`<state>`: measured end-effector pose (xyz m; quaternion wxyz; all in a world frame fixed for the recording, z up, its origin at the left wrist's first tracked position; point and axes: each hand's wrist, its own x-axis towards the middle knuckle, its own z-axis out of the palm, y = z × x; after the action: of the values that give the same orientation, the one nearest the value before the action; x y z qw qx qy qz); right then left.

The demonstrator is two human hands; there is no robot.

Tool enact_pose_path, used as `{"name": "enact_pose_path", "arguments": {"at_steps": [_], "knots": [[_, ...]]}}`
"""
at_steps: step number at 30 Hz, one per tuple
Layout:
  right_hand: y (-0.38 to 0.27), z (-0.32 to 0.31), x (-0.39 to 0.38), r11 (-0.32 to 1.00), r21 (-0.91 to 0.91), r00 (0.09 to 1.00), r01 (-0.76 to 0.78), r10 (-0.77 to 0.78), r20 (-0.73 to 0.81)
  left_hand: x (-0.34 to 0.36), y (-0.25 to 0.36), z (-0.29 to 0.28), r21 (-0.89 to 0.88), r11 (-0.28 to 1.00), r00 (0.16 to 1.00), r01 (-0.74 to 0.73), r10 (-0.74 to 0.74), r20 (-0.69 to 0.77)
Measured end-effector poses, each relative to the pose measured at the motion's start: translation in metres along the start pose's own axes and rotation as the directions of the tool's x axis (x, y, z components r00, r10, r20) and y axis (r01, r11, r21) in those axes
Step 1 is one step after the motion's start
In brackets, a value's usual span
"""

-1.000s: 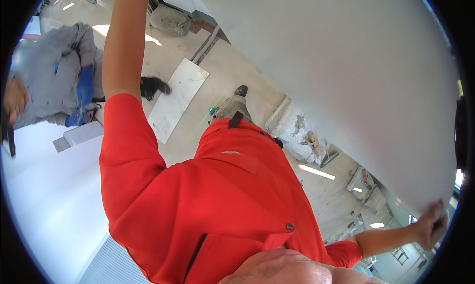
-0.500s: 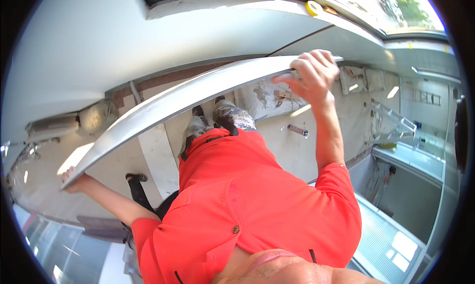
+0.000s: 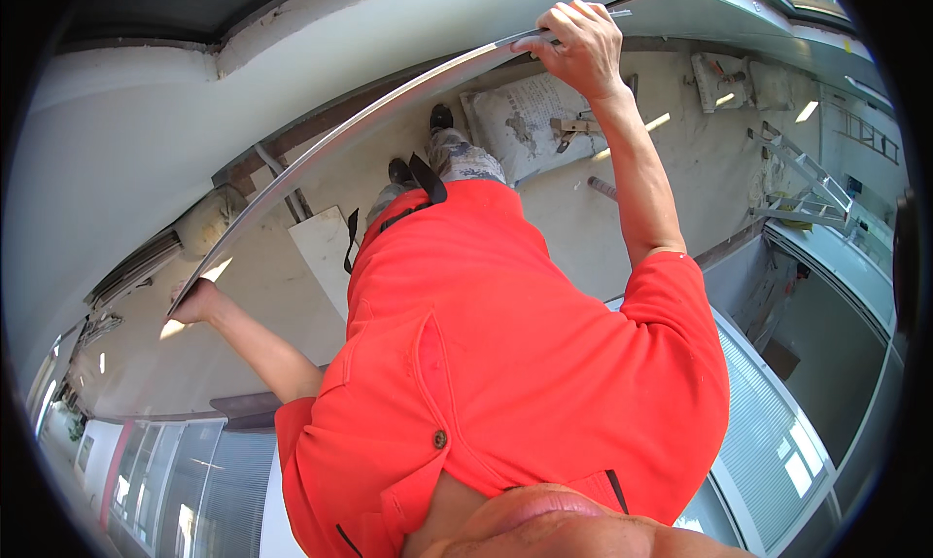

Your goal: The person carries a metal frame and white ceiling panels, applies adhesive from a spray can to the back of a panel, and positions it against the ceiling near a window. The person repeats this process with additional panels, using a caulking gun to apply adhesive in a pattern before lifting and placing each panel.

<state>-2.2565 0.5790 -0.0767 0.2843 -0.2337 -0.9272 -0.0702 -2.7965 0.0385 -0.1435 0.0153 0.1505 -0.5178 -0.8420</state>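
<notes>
A long, narrow grey metal straightedge (image 3: 335, 138) stretches in front of me, from low on the left to high on the right. It looks bowed in this view and shows mostly its thin edge. My right hand (image 3: 583, 48) is closed around its upper right end, with the thumb on the near side. At the lower left end, my left hand (image 3: 197, 301) grips it; part of those fingers is hidden behind the edge. Beyond the straightedge rises a smooth pale wall (image 3: 126, 159), close to it; whether the two touch, I cannot tell.
A filled white sack (image 3: 525, 121) lies by my feet, with a wooden-handled tool (image 3: 575, 127) on it. To the right stand a stepladder (image 3: 807, 184) and more sacks (image 3: 724, 80). A pale board (image 3: 326, 252) and a bagged bundle (image 3: 212, 218) lie on the left floor. A cylinder (image 3: 603, 187) rests beside my right forearm.
Both hands have moved farther up in the view with the straightedge, the left one also rightward. Its broad face has turned away, leaving it nearly edge-on. The view has shifted too.
</notes>
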Motion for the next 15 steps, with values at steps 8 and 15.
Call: {"name": "enact_pose_path", "arguments": {"at_steps": [8, 15], "knots": [[0.065, -0.007, -0.06, 0.99, -0.07, 0.976, -0.124, 0.135, 0.172, -0.02, -0.105, 0.03, 0.022, 0.978, 0.929, 0.208, -0.205, 0.309], [0.098, 0.012, -0.093, 0.978, -0.15, 0.954, -0.145, 0.178, 0.239, -0.073, -0.168, 0.081, 0.034, 0.991, 0.882, 0.127, -0.129, 0.453]]}}
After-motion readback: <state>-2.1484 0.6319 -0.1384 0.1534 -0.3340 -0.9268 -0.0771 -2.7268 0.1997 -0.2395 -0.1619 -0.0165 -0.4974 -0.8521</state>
